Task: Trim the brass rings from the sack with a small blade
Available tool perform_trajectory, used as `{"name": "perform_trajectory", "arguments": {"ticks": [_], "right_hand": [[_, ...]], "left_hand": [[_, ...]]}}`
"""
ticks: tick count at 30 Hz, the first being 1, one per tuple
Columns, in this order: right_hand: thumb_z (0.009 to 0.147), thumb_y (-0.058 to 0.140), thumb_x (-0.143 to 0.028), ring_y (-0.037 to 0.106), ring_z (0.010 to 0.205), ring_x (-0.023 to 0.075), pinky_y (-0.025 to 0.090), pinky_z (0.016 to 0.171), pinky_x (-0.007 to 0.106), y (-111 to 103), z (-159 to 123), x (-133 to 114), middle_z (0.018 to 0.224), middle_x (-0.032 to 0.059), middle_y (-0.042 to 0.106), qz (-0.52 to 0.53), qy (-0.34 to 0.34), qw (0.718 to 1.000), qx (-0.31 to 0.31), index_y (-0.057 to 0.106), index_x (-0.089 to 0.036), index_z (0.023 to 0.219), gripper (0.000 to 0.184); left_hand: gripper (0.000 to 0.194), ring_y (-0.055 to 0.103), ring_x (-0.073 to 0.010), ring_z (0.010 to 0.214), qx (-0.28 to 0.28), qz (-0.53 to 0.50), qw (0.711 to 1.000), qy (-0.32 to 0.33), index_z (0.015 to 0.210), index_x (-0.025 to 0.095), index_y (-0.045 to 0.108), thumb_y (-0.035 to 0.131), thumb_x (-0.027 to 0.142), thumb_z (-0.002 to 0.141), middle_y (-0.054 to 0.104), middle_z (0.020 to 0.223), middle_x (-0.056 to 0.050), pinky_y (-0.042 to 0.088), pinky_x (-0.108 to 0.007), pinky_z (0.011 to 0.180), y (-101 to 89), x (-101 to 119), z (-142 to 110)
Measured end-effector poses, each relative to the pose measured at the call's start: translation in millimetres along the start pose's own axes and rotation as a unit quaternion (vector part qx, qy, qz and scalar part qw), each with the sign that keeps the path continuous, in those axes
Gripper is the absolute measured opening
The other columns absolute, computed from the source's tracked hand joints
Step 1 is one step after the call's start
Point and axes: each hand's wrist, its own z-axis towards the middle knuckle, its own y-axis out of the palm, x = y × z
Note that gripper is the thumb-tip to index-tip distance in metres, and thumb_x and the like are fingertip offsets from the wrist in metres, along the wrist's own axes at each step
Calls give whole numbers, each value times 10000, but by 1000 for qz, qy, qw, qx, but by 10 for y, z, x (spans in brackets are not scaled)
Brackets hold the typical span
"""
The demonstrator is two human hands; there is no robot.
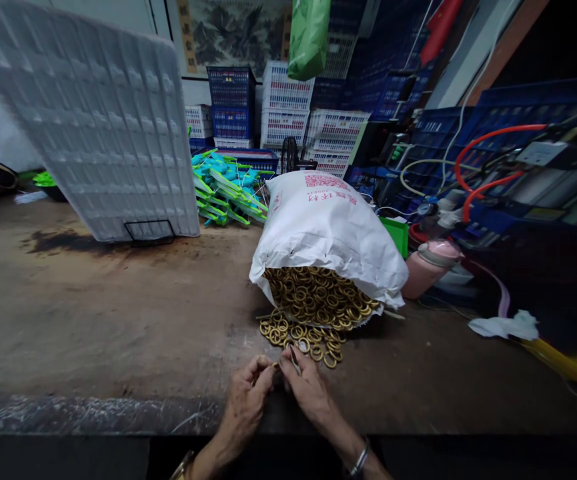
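My left hand (248,393) and my right hand (308,387) meet at the near edge of the worn table (93,320), fingers pinched together. The left hand pinches a small brass ring between thumb and fingers. In the right hand is a thin metal piece (294,358) that points up toward the rings. Just beyond the fingertips lies a pile of brass rings (303,337) spilling from a white sack (325,227) that lies on its side with its mouth facing me.
A white moulded tray (93,127) leans on a wire stand at the left. Green and blue plastic parts (225,190) lie behind the sack. A pink bottle (431,263), red hoses (488,167) and machinery crowd the right. Stacked crates (288,100) line the back wall.
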Motion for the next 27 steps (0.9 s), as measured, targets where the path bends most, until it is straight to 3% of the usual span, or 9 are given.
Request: {"name": "perform_trajectory", "arguments": {"ticks": [3,5,9,19,24,27], "right_hand": [[806,370,-483,341,427,79,298,457,201,30,15,61,466,-69,391,75,46,995,-40,441,-194,642,340],[787,407,-465,330,422,74,290,449,200,41,18,77,468,-68,411,86,61,994,-32,454,-191,649,310],[731,497,-410,383,517,88,330,516,204,36,22,28,530,-57,441,54,19,998,4,480,-186,640,243],[775,434,-389,401,513,95,343,530,214,8,18,-96,525,-50,438,65,7,997,-37,474,-182,645,248],[804,358,-321,459,557,123,340,545,220,15,30,-38,581,-18,494,-68,-23,997,10,525,-185,731,228],[765,366,-195,508,606,133,331,575,219,33,-3,-11,649,6,567,-191,-56,980,-10,550,-201,775,184]], "left_hand": [[279,343,-54,440,-20,-5,1000,7,639,156,558,565,417,738,505,546,37,259,-179,421,15,15,-35],[291,338,-49,425,-37,-30,999,-18,644,159,539,563,435,734,497,541,42,262,-177,418,26,24,-54],[339,252,-34,344,-59,-47,994,-85,636,180,469,551,499,717,383,447,90,196,-170,355,22,48,-70],[268,257,-24,389,-73,-121,987,-78,723,180,465,504,435,794,413,549,76,171,-150,360,-45,-71,-101],[280,261,-24,380,-54,-121,988,-78,736,190,439,539,450,766,427,554,78,158,-156,356,-67,-91,-87],[327,263,-23,380,-42,-111,991,-66,719,188,429,561,487,732,435,550,76,165,-160,361,-66,-46,-69]]}}
